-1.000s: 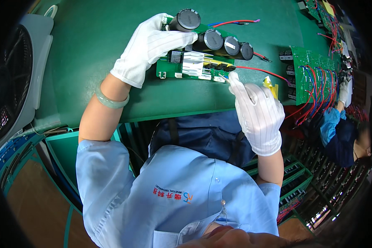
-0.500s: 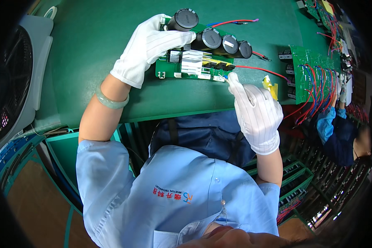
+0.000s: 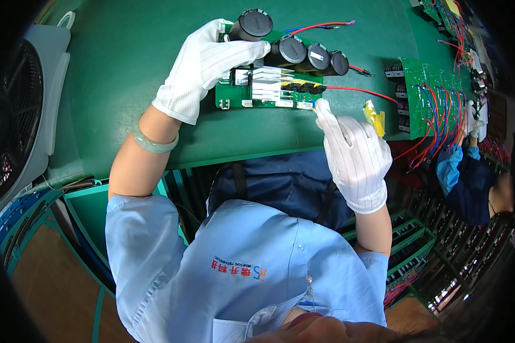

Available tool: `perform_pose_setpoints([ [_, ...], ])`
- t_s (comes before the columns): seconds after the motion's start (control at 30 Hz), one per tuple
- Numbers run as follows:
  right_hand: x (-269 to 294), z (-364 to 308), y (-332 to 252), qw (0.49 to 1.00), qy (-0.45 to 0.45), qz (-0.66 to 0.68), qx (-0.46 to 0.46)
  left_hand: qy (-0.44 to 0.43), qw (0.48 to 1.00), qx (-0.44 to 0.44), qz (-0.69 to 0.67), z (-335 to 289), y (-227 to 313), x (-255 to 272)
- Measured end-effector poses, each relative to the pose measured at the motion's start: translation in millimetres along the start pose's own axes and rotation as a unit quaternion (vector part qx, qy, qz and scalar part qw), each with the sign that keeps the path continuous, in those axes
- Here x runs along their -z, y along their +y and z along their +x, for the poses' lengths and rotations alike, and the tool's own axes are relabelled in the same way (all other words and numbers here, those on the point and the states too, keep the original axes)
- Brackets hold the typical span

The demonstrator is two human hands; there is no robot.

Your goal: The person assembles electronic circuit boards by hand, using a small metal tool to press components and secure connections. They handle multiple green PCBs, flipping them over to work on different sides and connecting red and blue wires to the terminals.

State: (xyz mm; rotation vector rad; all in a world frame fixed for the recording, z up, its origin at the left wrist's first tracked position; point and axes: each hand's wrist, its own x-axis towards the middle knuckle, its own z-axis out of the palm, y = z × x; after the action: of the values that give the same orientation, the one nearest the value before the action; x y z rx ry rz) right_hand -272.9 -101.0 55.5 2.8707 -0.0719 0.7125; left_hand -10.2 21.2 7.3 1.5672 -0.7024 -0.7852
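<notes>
While the left hand point(image 3: 203, 68) clamps a green board point(image 3: 225, 92) bearing black cylinders point(image 3: 292, 51), the right hand point(image 3: 357, 157) has its grip pinched together.

Green worktop point(image 3: 126, 68), grey fan point(image 3: 20, 108), racks point(image 3: 416, 235) — lower right

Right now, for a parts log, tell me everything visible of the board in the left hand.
The green board carries four black cylinders, a silvery, metal-looking finned block and white connectors along its near edge. Red and blue wires extend past its far side. Component side up over the green bench, its left end is gripped by the left hand; the right hand is at its near right corner, contact unclear.
</notes>
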Motion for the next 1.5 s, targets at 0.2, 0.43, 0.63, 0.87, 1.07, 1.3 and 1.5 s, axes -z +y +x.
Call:
perform_pose_setpoints([
  [0.2, 1, 1, -4, 1.000, -0.007, -0.014, -0.003, -0.027, 0.999, 0.036, -0.031, -1, 3, 1],
  [0.43, 1, -2, -8, 0.999, -0.026, -0.025, -0.034, 0.010, 0.989, 0.055, -0.138, -8, 16, -9],
  [0.63, -1, -5, -16, 0.995, -0.033, -0.024, -0.087, -0.014, 0.986, 0.071, -0.149, -10, 17, -6],
  [0.87, -8, -10, -14, 0.996, 0.026, -0.016, -0.089, -0.007, 0.986, 0.085, -0.144, -10, 18, -6],
  [1.07, 2, -9, -3, 0.996, -0.012, 0.039, -0.078, -0.013, 0.981, 0.093, -0.169, -9, 17, -6],
  [1.3, 2, -3, 1, 0.998, -0.011, 0.030, -0.056, -0.007, 0.983, 0.097, -0.155, -8, 18, -6],
  [1.5, 4, -1, -14, 0.994, -0.030, -0.017, -0.103, -0.019, 0.986, 0.085, -0.141, -9, 18, -6],
])
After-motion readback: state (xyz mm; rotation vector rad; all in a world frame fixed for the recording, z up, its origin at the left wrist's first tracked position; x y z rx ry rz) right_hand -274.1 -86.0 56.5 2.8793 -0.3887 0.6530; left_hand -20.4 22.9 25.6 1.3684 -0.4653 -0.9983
